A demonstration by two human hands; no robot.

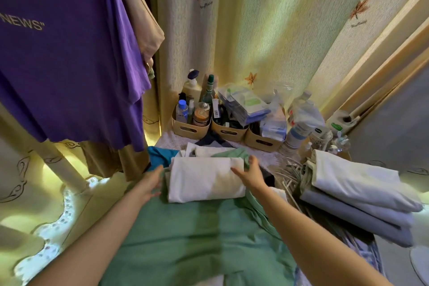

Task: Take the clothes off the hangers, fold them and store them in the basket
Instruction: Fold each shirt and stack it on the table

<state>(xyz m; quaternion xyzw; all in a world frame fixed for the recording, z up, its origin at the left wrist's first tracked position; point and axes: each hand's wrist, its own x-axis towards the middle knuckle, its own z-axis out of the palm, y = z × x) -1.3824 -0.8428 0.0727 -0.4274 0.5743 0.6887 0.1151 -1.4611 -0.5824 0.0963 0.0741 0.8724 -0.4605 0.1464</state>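
A folded white garment [205,177] lies on a spread green garment [197,237] in front of me. My left hand [152,182] touches its left edge with relaxed fingers. My right hand [250,174] rests open on its right end, fingers straight. Behind it lie more folded pieces, one teal [160,155] and one white [209,150]. A purple T-shirt [69,58] printed "NEWS" hangs at upper left, with beige clothes [141,14] behind it. No basket for clothes is plainly visible.
Three beige bins [228,133] of bottles and packets stand at the back by the curtain [267,30]. Several bare hangers [293,176] lie at right, beside a stack of folded grey and white cloth [362,195].
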